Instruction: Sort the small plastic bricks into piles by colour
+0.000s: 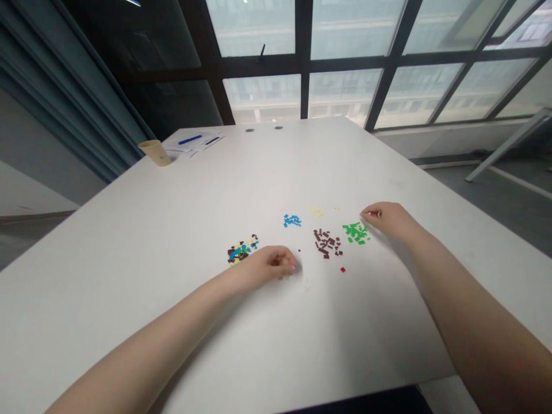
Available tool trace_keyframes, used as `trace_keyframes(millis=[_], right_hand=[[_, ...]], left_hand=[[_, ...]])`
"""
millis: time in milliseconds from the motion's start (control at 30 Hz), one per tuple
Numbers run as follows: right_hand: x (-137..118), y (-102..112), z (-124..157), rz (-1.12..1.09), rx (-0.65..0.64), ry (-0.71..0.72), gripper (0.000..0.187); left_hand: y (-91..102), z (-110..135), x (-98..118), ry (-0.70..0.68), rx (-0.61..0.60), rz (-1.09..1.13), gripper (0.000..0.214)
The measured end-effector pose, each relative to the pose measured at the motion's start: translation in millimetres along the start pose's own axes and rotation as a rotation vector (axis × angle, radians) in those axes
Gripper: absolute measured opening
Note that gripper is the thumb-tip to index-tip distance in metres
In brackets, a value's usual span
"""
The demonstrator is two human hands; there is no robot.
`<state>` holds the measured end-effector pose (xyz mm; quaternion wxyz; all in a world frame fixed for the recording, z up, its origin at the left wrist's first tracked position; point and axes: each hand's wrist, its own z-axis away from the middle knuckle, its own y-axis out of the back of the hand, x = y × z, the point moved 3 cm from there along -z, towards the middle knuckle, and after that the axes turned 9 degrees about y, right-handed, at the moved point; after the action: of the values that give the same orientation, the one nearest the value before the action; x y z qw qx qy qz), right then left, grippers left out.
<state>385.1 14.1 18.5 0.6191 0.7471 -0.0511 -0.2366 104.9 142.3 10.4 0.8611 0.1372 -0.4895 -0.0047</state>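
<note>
Small coloured pieces, like tiny toy bricks, lie in groups on the white table. My left hand (278, 263) is closed with curled fingers, just right of a mixed pile (238, 251) of brown, blue, yellow and green pieces; whatever it holds is hidden. Beyond the green pieces (356, 233), at their right, my right hand (383, 218) is pinched at the fingertips, and anything in them is too small to name. Between the hands are brown pieces (326, 244), blue pieces (292, 221), pale yellow pieces (316, 212) and a single red piece (342, 269).
A paper cup (156, 153) stands at the table's far left edge, beside papers (190, 147) with a blue pen (190, 140) on them. Faint clear bits (307, 284) lie near my left hand. Windows rise behind the table (276, 172).
</note>
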Motion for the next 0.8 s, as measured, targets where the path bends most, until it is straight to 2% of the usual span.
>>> trace_keyframes(millis=[167, 267, 333, 400, 600, 800], right_hand=[[-2, -11, -2, -0.007, -0.046, 0.083, 0.023], [1, -20, -3, -0.008, -0.093, 0.076, 0.020], [3, -23, -3, -0.002, -0.110, 0.062, 0.020], [3, -22, -3, 0.001, -0.116, 0.053, 0.021], [-6, -10, -1, -0.023, -0.029, 0.073, 0.027], [-22, -4, 2, -0.034, 0.012, 0.140, 0.028]], left_hand=[[62.8, 4, -1, -0.023, 0.638, -0.280, 0.017], [91.1, 7, -9, 0.020, 0.836, -0.444, 0.020], [100.1, 5, -16, 0.054, 0.844, -0.514, 0.022], [102.0, 1, -23, 0.077, 0.788, -0.566, 0.024], [91.7, -10, -29, -0.022, 0.599, -0.663, 0.028], [88.3, -10, -28, -0.056, 0.589, -0.803, 0.022]])
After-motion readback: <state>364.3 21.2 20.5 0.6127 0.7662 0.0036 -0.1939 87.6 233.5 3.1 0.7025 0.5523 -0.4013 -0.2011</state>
